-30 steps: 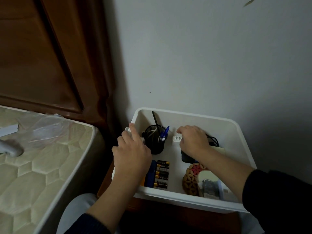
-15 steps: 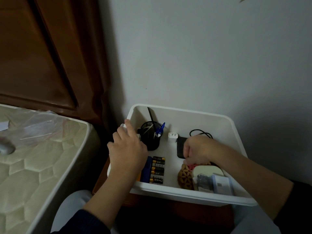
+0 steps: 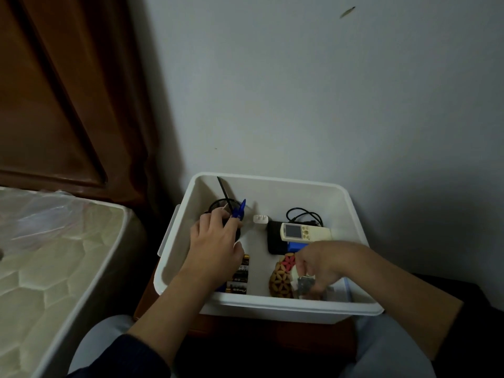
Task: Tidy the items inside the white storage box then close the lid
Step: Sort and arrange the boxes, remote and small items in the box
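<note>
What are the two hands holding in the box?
The left hand grips the black pen cup by its side. The right hand pinches something small and grey; unclear what.

Dim room, low light, colours muted. Back wall (image 3: pixel 313 91) plain pale grey-blue, painted, w/ a small dark streak mark (image 3: pixel 347 12) near top right and a tiny speck lower down. Left of it, dark reddish-brown wood panel (image 3: pixel 54 91) w/ raised moulding, glossy, prob. a door or headboard, can't tell which. Its edge meets the wall in deep shadow. Bottom left: mattress (image 3: pixel 46 268), cream, quilted hexagon pattern, corner rounded, clear plastic wrap (image 3: pixel 41 216) crumpled on top near the wood panel. Low brown wood surface (image 3: pixel 272 330) in front of the wall, only its front edge showing. Floor not visible.
</note>
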Demonstrator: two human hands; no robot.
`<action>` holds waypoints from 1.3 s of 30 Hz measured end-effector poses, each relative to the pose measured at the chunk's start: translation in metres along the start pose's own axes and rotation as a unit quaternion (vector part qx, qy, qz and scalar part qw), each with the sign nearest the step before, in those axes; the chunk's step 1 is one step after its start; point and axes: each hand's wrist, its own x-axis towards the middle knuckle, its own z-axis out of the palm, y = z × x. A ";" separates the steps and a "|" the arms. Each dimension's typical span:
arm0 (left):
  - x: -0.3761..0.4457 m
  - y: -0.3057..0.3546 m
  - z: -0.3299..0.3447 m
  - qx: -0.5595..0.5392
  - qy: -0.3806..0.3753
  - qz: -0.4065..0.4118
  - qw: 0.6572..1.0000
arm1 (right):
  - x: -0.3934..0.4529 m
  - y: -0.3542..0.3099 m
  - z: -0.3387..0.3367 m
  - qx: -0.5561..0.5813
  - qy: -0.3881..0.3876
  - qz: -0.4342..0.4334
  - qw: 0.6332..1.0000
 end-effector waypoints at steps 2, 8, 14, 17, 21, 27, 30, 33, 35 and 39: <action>0.001 -0.001 0.000 -0.015 -0.005 -0.011 1.000 | 0.002 0.004 0.006 0.021 0.019 -0.007 1.000; -0.002 0.001 -0.008 -0.003 0.025 -0.026 0.999 | 0.005 0.011 0.004 0.066 0.046 -0.042 0.996; -0.005 0.000 -0.014 0.011 0.149 -0.128 0.980 | 0.009 0.000 -0.022 0.190 0.102 -0.076 0.973; -0.006 -0.001 -0.013 0.034 0.121 -0.187 0.974 | 0.026 -0.014 -0.028 0.313 0.196 -0.045 0.928; -0.004 -0.001 -0.012 0.067 0.051 -0.239 0.967 | 0.055 -0.048 -0.021 0.556 0.191 0.063 0.806; -0.001 -0.001 -0.009 0.087 0.022 -0.233 0.968 | 0.088 -0.083 -0.024 0.571 0.158 0.182 0.785; -0.002 -0.002 -0.009 0.089 0.022 -0.229 0.969 | 0.103 -0.089 -0.019 0.523 0.197 0.187 0.808; -0.001 -0.002 -0.008 0.086 0.020 -0.227 0.970 | 0.115 -0.089 -0.015 0.510 0.208 0.203 0.810; -0.001 -0.002 -0.008 0.087 0.021 -0.227 0.970 | 0.119 -0.089 -0.012 0.519 0.195 0.195 0.809; 0.000 -0.002 -0.006 0.089 0.021 -0.229 0.969 | 0.126 -0.083 -0.005 0.519 0.195 0.183 0.812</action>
